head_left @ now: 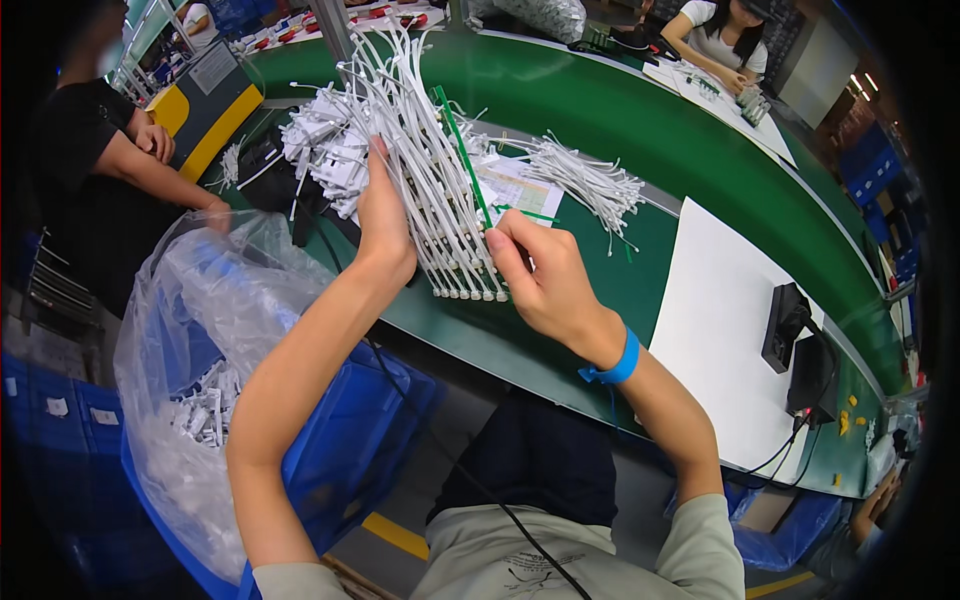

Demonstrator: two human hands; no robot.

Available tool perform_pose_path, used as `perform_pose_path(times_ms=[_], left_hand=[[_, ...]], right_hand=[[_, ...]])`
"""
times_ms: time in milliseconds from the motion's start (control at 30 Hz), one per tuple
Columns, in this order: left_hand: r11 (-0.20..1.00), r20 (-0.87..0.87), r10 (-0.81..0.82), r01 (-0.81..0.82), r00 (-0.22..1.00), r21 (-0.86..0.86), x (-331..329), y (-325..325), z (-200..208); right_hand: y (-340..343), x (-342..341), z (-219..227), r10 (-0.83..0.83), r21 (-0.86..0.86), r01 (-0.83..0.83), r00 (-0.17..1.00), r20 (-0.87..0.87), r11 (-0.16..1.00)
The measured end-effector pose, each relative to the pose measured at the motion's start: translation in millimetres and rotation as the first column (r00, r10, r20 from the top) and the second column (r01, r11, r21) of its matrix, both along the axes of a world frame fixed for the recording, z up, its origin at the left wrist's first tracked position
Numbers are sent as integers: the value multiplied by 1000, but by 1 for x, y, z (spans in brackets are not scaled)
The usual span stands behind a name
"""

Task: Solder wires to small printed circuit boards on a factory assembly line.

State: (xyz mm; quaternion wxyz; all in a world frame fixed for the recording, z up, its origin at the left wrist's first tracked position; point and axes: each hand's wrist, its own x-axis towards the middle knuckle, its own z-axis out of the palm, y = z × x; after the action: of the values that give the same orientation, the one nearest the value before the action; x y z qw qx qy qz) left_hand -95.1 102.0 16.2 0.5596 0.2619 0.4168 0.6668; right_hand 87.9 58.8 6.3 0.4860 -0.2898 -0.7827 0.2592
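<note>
My left hand is closed on a bundle of white cables, its palm along the bundle's left side and some fingers hidden behind. Small white connectors line up in rows at the lower end, while the loose ends fan upward. Up the bundle's right side runs a thin green strip, its lower end in the pinch of my right hand. Beyond them on the green bench lie a heap of flat white parts, a printed sheet, another green strip and a spread of white cables.
To the left stands a blue bin lined with clear plastic, with white pieces inside. A white sheet with black boxes and cords covers the right bench. A green conveyor curves behind. Other people sit left and far right.
</note>
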Motion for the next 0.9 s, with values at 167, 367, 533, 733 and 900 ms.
perform_pose_path(times_ms=[167, 367, 533, 733, 900], left_hand=[[1000, -6, 13, -13, 1000, -6, 1, -2, 0], [1000, -38, 15, -15, 999, 3, 1, -1, 1], [1000, -34, 3, -4, 999, -25, -2, 1, -1], [1000, -34, -2, 2, 999, 2, -1, 1, 0], [999, -31, 3, -5, 1000, -51, -4, 0, 4]], right_hand=[[3, 2, 0, 6, -48, -5, 1000, 24, 999], [4, 2, -5, 81, -109, -92, 992, -102, 990], [2, -3, -13, 85, -176, -118, 979, -187, 977], [0, -4, -17, 98, -221, -143, 974, -204, 965], [8, -6, -15, 103, -218, -164, 958, -267, 962]])
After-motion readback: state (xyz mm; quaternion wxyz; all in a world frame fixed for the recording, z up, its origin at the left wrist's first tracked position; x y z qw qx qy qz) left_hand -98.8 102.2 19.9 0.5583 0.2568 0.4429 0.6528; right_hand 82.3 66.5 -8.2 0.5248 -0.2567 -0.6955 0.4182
